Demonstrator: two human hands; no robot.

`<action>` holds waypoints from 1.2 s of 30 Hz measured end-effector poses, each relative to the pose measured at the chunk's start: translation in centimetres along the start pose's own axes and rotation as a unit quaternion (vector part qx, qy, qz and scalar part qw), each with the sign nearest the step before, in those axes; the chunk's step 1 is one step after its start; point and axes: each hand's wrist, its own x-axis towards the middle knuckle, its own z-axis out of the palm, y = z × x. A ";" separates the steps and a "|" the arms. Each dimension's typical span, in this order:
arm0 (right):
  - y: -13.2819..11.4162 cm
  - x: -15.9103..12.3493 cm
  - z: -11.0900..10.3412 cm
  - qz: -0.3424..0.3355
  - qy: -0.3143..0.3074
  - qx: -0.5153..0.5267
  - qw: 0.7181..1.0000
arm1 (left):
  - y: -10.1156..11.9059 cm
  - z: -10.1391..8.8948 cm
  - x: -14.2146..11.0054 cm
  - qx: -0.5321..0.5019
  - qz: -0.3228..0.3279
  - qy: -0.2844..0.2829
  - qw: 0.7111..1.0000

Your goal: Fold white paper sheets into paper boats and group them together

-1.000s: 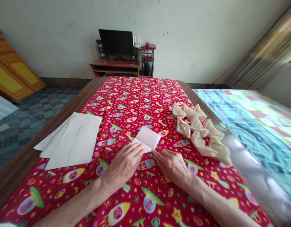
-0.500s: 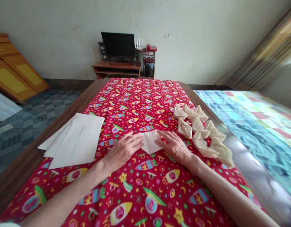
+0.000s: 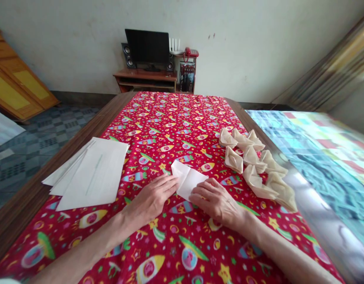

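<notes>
Between my hands, on the red patterned cloth, lies a small folded sheet of white paper [image 3: 189, 182], creased down the middle, its upper left corner lifted a little. My left hand [image 3: 161, 194] holds the paper's left edge, fingers pressed together and the thumb hidden. Curled fingers of my right hand [image 3: 215, 200] grip its lower right edge; that thumb is out of sight too. To the right stand several folded paper boats [image 3: 255, 181] in cream-coloured paper, grouped in short rows.
A fanned stack of white paper sheets [image 3: 96, 173] lies to the left. The red cloth [image 3: 158, 252] covers the wooden table [image 3: 90, 130]. Beyond its far end is a desk [image 3: 144, 76] with a monitor [image 3: 148, 46]. A bed [image 3: 306, 154] adjoins the right side.
The paper has turned clockwise and its upper left corner now points up. My right hand has shifted down along its edge, fingers curling more. The view has tilted slightly.
</notes>
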 end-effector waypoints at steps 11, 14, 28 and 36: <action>1.8 2.1 1.0 0.294 0.031 0.242 0.924 | 1.0 0.2 -0.7 -0.021 -0.033 -0.007 0.999; 2.1 2.9 1.5 0.343 0.041 0.208 0.915 | 1.1 0.0 -0.6 -0.030 -0.035 -0.009 0.999; 1.6 3.8 2.3 0.352 0.076 0.110 0.926 | 1.8 0.5 -0.6 -0.065 -0.053 0.010 0.996; 1.5 3.7 2.6 0.337 0.078 0.085 0.934 | 2.1 0.3 -0.6 -0.060 -0.048 -0.016 0.997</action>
